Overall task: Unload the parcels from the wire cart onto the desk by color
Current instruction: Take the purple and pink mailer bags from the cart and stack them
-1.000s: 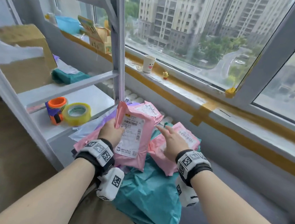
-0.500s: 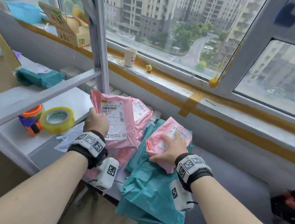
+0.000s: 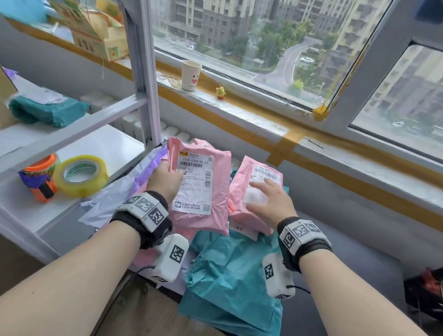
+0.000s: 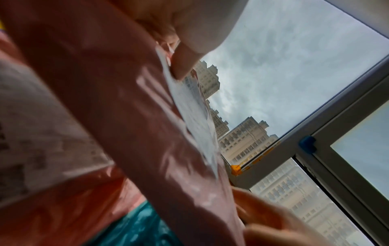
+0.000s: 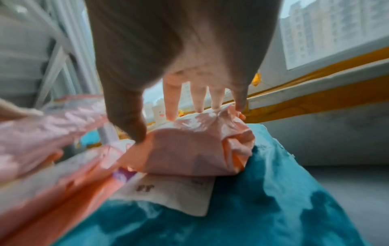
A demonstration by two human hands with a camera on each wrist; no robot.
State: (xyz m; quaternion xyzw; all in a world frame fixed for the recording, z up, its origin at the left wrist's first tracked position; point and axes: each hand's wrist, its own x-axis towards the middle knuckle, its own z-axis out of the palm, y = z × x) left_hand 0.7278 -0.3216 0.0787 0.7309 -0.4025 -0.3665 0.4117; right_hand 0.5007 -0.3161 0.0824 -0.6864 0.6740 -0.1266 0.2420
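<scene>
My left hand (image 3: 164,180) grips a pink parcel (image 3: 199,190) with a white shipping label, thumb on the label, and holds it tilted above the pile. In the left wrist view that pink parcel (image 4: 130,116) fills the left side under my thumb. My right hand (image 3: 270,199) lies with spread fingers on a second, smaller pink parcel (image 3: 256,189), which rests on teal parcels (image 3: 234,284). In the right wrist view my fingertips (image 5: 171,114) press the top of this pink parcel (image 5: 189,149). A lavender parcel (image 3: 125,186) lies under the pile at the left.
A white shelf unit (image 3: 64,140) stands at the left with a yellow tape roll (image 3: 81,175), an orange tape dispenser (image 3: 40,178) and a teal parcel (image 3: 48,111) above. The windowsill (image 3: 246,111) carries a paper cup (image 3: 190,75), a small chick figure (image 3: 221,92) and a carton (image 3: 98,36).
The left hand has kept its hold on the labelled pink parcel and shifted it left of the other one. The right hand went from reaching toward the smaller pink parcel to lying on it.
</scene>
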